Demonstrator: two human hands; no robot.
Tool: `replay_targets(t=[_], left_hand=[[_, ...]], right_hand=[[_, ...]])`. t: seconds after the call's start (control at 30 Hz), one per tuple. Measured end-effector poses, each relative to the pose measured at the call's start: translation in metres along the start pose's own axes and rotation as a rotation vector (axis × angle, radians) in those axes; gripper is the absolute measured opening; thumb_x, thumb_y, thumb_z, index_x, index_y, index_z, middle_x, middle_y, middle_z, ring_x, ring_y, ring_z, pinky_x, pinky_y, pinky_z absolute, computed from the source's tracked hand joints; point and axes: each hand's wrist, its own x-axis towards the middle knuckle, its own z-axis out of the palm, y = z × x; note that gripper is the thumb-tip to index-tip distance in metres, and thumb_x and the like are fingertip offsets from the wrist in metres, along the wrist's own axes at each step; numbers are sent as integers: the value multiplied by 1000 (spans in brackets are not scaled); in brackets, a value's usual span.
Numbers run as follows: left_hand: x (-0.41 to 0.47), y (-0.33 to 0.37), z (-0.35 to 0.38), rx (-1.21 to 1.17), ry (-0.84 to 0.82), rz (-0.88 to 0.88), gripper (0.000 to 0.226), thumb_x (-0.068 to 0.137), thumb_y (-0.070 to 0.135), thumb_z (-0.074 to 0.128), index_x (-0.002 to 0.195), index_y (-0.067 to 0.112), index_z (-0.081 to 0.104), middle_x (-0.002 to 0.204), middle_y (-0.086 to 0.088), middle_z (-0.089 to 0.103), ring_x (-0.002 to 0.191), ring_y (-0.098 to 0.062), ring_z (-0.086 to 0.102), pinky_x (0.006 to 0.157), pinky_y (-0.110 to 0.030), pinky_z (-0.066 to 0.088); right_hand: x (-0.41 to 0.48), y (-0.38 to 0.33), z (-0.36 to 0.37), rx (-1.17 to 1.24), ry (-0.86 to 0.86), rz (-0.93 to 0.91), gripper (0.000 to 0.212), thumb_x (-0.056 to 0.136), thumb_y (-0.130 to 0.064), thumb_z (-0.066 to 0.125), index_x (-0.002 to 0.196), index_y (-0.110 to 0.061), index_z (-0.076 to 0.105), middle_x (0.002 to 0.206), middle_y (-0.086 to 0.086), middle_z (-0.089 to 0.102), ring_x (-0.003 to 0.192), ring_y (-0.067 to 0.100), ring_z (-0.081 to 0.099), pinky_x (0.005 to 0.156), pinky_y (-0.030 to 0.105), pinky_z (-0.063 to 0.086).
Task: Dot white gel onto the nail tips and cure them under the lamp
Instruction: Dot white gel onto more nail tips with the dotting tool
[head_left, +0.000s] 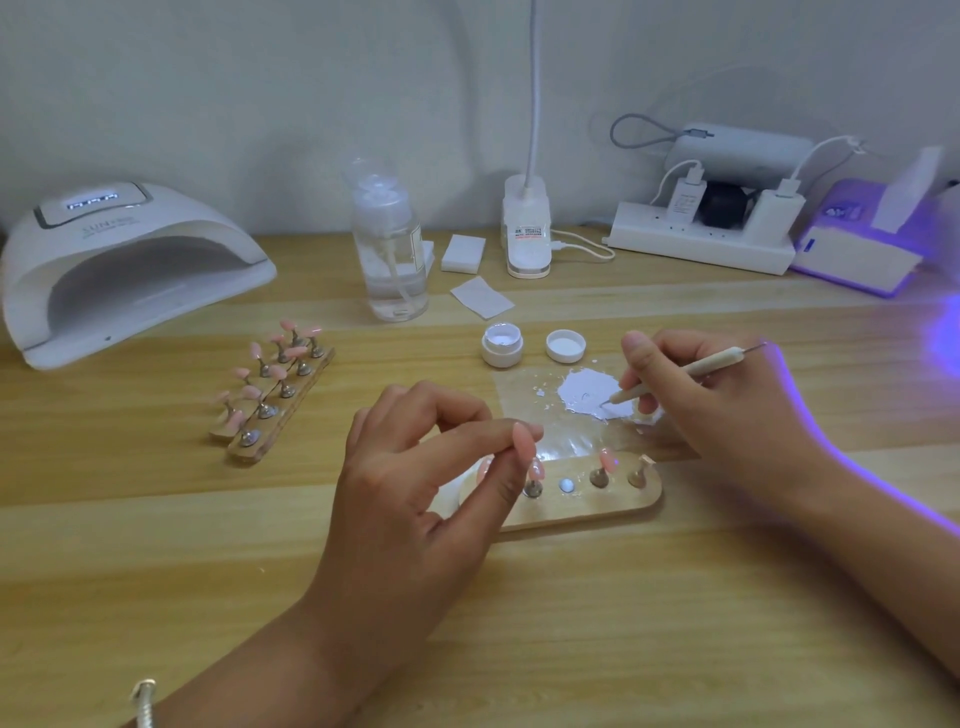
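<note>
Far left on the wooden surface (156, 571), a white dome curing lamp (119, 270), mouth open toward the middle, display lit on top. Just right of it, two wooden strips (283, 415) laid at a slant, carrying pink tips on small metal stands. Behind these, a clear pump bottle (389, 249), upright, then white pads (462, 253), a flat wipe (482, 297) and a clip lamp base (527, 234). Nearer the front, the left hand (415, 478), thumb and forefinger pinched on a single pink nail tip (523, 440), other fingers loosely curled, poised just over the left end of an oval wooden holder (597, 512). On that holder, a stand with a tip below the pinched one, a bare round socket, then two more stands toward the right end. Behind the holder, a clear sheet (519, 400) with a puddle of white gel (589, 392); beyond it, an open jar (502, 344) and its lid (565, 345) side by side. Further right, the right hand (717, 410), fingers curled round a slim dotting tool (691, 371) held like a pen, point touching the puddle's near edge. Against the back wall, a power strip (701, 244), and at far right a small box (857, 239) glowing violet.
</note>
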Motion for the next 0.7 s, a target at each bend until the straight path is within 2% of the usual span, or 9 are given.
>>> replay_targets(t=[0.23, 0.33, 0.43, 0.53, 0.6, 0.7], left_hand=[[0, 0, 0, 5, -2, 8, 19, 90, 31, 63, 89, 21, 79, 83, 8, 60, 86, -15, 57, 78, -50, 43], [0, 1, 0, 8, -6, 7, 18, 89, 31, 64, 88, 21, 79, 83, 10, 59, 85, -14, 57, 79, -50, 43], [0, 1, 0, 1, -13, 4, 18, 88, 32, 64, 88, 21, 79, 83, 12, 59, 85, -14, 57, 79, -49, 42], [0, 1, -1, -12, -24, 9, 18, 89, 34, 64, 92, 25, 79, 83, 13, 57, 83, -13, 55, 78, -45, 42], [1, 2, -1, -25, -30, 20, 15, 89, 34, 64, 95, 30, 78, 82, 13, 57, 82, -10, 53, 77, -40, 40], [0, 4, -2, -39, -48, 47, 12, 89, 33, 65, 97, 34, 74, 79, 10, 58, 80, -8, 50, 74, -37, 38]], right_hand=[[-1, 0, 1, 24, -10, 6, 40, 97, -33, 61, 67, -9, 70, 55, -16, 63, 50, -5, 55, 44, 4, 39], [-1, 0, 1, 36, 10, 11, 39, 97, -38, 59, 69, -13, 71, 55, -13, 63, 51, -4, 55, 44, 4, 38], [-2, -6, -1, 67, 57, -32, 38, 97, -48, 52, 78, -23, 74, 63, -8, 67, 54, -3, 56, 49, 6, 37], [-2, -21, -2, 209, 30, -70, 42, 98, -50, 47, 87, -22, 77, 72, -4, 74, 68, 2, 67, 59, 12, 46], [-6, -34, 0, 326, -24, -98, 39, 96, -49, 55, 80, -21, 77, 73, -1, 74, 70, 11, 70, 59, 19, 51], [-19, -52, 4, 517, -87, -139, 30, 84, -43, 70, 65, -20, 68, 60, -3, 63, 53, 16, 58, 48, 26, 46]])
